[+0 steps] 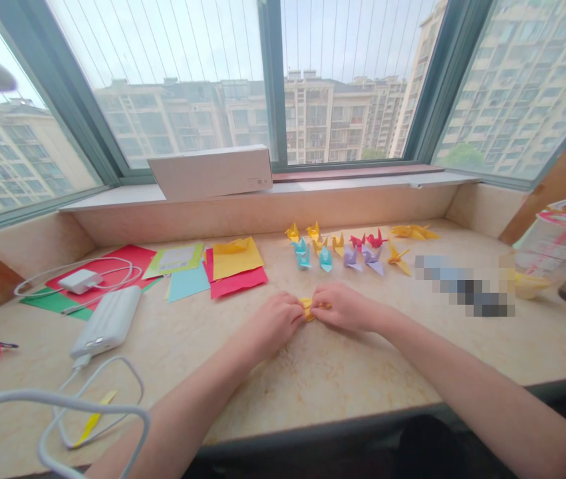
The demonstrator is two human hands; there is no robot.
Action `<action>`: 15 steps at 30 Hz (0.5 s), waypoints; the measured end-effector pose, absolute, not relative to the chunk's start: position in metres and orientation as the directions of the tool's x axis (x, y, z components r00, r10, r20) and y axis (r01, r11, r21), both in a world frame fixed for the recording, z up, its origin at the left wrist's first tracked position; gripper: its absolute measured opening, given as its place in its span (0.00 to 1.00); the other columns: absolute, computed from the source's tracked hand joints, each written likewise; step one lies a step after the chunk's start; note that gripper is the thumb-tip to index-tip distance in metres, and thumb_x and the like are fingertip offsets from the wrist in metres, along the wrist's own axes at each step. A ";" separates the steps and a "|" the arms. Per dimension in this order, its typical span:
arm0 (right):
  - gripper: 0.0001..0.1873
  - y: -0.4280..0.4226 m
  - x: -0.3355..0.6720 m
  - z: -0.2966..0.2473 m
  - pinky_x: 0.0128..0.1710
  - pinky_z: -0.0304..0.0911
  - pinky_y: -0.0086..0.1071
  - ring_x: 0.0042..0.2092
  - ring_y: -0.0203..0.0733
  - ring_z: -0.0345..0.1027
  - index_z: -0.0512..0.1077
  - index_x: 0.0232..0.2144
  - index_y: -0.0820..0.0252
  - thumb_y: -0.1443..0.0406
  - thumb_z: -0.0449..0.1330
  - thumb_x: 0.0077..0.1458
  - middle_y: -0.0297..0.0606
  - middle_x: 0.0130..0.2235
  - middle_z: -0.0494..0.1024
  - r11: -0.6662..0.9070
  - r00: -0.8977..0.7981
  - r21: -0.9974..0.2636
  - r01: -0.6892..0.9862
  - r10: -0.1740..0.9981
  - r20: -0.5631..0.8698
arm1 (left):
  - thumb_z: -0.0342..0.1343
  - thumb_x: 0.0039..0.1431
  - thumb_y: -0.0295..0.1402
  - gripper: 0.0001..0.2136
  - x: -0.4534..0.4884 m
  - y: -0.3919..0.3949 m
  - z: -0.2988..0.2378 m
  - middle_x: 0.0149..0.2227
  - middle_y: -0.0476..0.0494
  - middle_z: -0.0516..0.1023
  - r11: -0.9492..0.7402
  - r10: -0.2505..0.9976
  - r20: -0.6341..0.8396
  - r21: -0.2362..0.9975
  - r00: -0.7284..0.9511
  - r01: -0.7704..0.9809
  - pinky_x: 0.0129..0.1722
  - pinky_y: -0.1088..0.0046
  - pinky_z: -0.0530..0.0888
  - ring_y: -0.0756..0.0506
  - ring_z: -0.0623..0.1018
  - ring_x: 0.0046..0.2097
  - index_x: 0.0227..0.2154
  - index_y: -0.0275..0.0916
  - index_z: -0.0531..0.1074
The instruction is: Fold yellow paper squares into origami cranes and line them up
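Note:
Between my two hands lies a small folded piece of yellow origami paper (307, 309), low over the counter. My left hand (279, 318) pinches its left side with the fingers drawn together. On its right side my right hand (340, 307) is closed, and a bit of yellow pokes out past the fingers. Much of the paper is hidden by my fingers. Just beyond my hands stand several folded paper cranes: yellow, blue (325, 259), red (375, 238) and purple (372, 259).
Paper sheets (239, 287) lie at the back left. A white power bank (107, 322), charger (80, 281) and cables occupy the left side. A white box (213, 174) rests on the sill. Plastic cup (552, 249) at right. The counter's front edge is near my forearms.

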State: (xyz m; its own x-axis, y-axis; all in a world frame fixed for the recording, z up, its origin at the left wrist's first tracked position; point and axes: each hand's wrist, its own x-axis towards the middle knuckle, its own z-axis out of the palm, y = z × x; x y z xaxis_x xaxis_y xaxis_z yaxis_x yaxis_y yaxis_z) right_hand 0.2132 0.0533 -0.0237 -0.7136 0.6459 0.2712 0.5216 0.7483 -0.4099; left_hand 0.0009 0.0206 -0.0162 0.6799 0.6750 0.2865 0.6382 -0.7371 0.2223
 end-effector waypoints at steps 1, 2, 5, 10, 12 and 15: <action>0.12 0.053 0.213 -0.023 0.35 0.59 0.29 0.33 0.38 0.69 0.79 0.31 0.61 0.63 0.57 0.61 0.38 0.31 0.78 0.745 -0.713 -0.409 0.527 0.649 0.264 | 0.51 0.64 0.28 0.11 0.002 0.022 -0.017 0.33 0.41 0.80 -0.712 0.702 0.281 0.244 0.655 0.658 0.44 0.69 0.72 0.43 0.78 0.40 0.31 0.37 0.79; 0.13 0.053 0.213 -0.022 0.34 0.58 0.29 0.32 0.38 0.69 0.79 0.30 0.61 0.61 0.58 0.61 0.38 0.30 0.78 0.737 -0.708 -0.412 0.536 0.658 0.256 | 0.51 0.64 0.29 0.11 0.003 0.023 -0.018 0.33 0.41 0.80 -0.684 0.730 0.275 0.269 0.626 0.678 0.43 0.69 0.72 0.43 0.78 0.40 0.31 0.37 0.79; 0.13 0.054 0.212 -0.022 0.33 0.57 0.29 0.32 0.38 0.69 0.79 0.28 0.60 0.60 0.58 0.60 0.38 0.30 0.78 0.678 -0.662 -0.452 0.580 0.715 0.224 | 0.53 0.62 0.28 0.09 0.004 0.025 -0.021 0.34 0.41 0.80 -0.609 0.793 0.262 0.340 0.550 0.717 0.42 0.69 0.72 0.43 0.78 0.40 0.32 0.36 0.78; 0.12 0.052 0.207 -0.027 0.29 0.55 0.29 0.30 0.38 0.69 0.77 0.27 0.62 0.61 0.59 0.57 0.38 0.29 0.79 0.539 -0.543 -0.526 0.658 0.824 0.165 | 0.55 0.61 0.27 0.06 0.003 0.028 -0.024 0.34 0.43 0.80 -0.549 0.836 0.257 0.382 0.485 0.744 0.42 0.68 0.71 0.43 0.77 0.39 0.33 0.37 0.77; 0.12 0.051 0.206 -0.029 0.28 0.54 0.28 0.29 0.38 0.69 0.76 0.27 0.62 0.61 0.59 0.56 0.38 0.28 0.79 0.509 -0.515 -0.532 0.677 0.844 0.151 | 0.55 0.61 0.28 0.06 0.003 0.029 -0.025 0.35 0.43 0.80 -0.555 0.832 0.252 0.386 0.494 0.737 0.42 0.68 0.71 0.43 0.77 0.40 0.34 0.37 0.77; 0.10 0.051 0.206 -0.029 0.28 0.55 0.28 0.29 0.38 0.69 0.76 0.27 0.62 0.61 0.59 0.55 0.37 0.28 0.79 0.486 -0.498 -0.544 0.684 0.856 0.138 | 0.54 0.61 0.27 0.07 0.004 0.031 -0.025 0.35 0.43 0.80 -0.587 0.809 0.252 0.390 0.531 0.709 0.43 0.69 0.71 0.43 0.77 0.40 0.33 0.37 0.78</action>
State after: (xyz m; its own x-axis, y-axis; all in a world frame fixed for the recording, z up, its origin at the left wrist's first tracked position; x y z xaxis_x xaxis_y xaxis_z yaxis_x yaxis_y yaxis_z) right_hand 0.2058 0.0507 -0.0289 -0.4979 0.8561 0.1384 0.6840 0.4858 -0.5442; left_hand 0.0038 0.0311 -0.0254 0.5313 0.8089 0.2519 0.7091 -0.5872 0.3904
